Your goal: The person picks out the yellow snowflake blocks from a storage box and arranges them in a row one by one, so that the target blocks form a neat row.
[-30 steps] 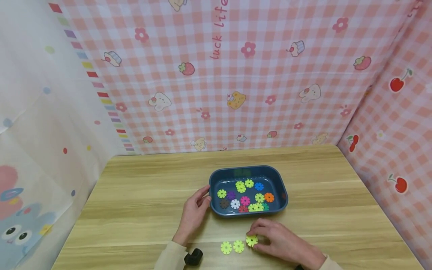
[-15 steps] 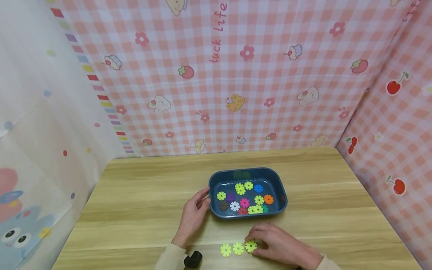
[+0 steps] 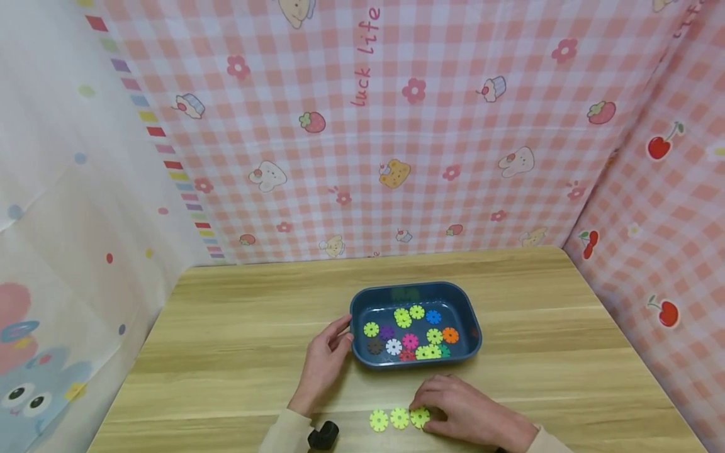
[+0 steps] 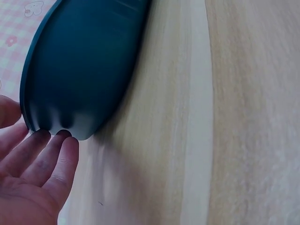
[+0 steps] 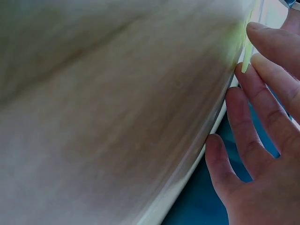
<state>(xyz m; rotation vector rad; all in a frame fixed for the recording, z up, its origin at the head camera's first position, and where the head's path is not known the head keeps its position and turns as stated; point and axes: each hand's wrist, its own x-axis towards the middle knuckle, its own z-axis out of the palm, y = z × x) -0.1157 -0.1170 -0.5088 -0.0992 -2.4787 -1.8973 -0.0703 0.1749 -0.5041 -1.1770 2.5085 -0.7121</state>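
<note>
My right hand (image 3: pixel 470 412) pinches a yellow-green snowflake building disc (image 3: pixel 420 418) between thumb and fingers, low over the table. In the right wrist view its thin edge (image 5: pixel 246 56) shows at the fingertips. Two matching discs lie flat just left of it, a middle one (image 3: pixel 399 418) and a left one (image 3: pixel 379 420), so the three form a row. At the left end of a dark blue tray (image 3: pixel 416 364), my left hand (image 3: pixel 323 362) touches the outer wall. Its fairly straight fingers (image 4: pixel 61 164) press there in the left wrist view.
Inside the tray lie several more snowflake discs: yellow-green, a blue one (image 3: pixel 433 317), an orange one (image 3: pixel 450 335), a white one (image 3: pixel 393 346) and others. The wooden table (image 3: pixel 255 327) meets a pink checked curtain (image 3: pixel 317 157) at its back edge.
My right hand has brought its disc slightly left and down, into line beside the other two. My left hand stays at the tray. The head view has tilted a little.
</note>
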